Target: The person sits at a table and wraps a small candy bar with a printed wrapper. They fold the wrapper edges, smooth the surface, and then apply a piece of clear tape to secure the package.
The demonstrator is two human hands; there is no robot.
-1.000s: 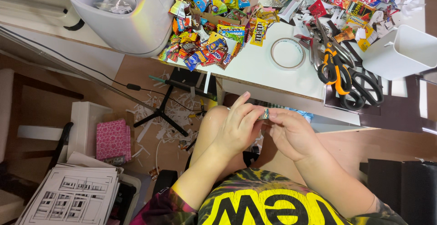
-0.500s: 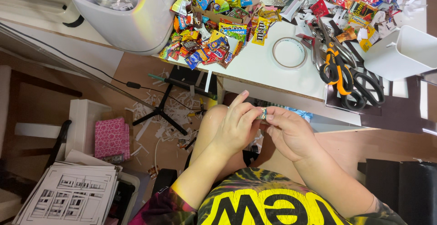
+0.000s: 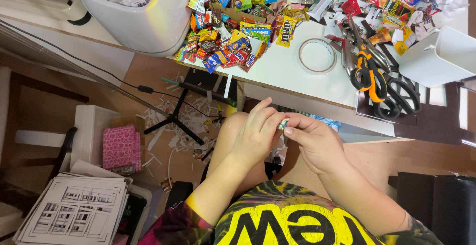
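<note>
Hands meet in front of the person's lap, below the edge of the white table (image 3: 297, 71). The left hand (image 3: 255, 136) and the right hand (image 3: 315, 143) both pinch one small candy piece (image 3: 283, 123) between their fingertips, so it is held in the air between them, just above the bare knee. The piece is too small to tell more than a shiny, coloured wrapping.

On the table above, a heap of colourful candy packets (image 3: 233, 27) lies partly in a cardboard box and partly spilled out of it. Right of the heap lies a ring of clear tape (image 3: 317, 55), flat on the tabletop. Further right are scissors with orange and black handles (image 3: 377, 76), closed, and next to them a white square container (image 3: 439, 56). A big white rounded bin (image 3: 144, 12) stands at the left corner of the table.

On the floor, left of the knee, I see paper scraps (image 3: 168, 126), a pink patterned box (image 3: 120, 148) and a stack of printed sheets (image 3: 74, 210).
</note>
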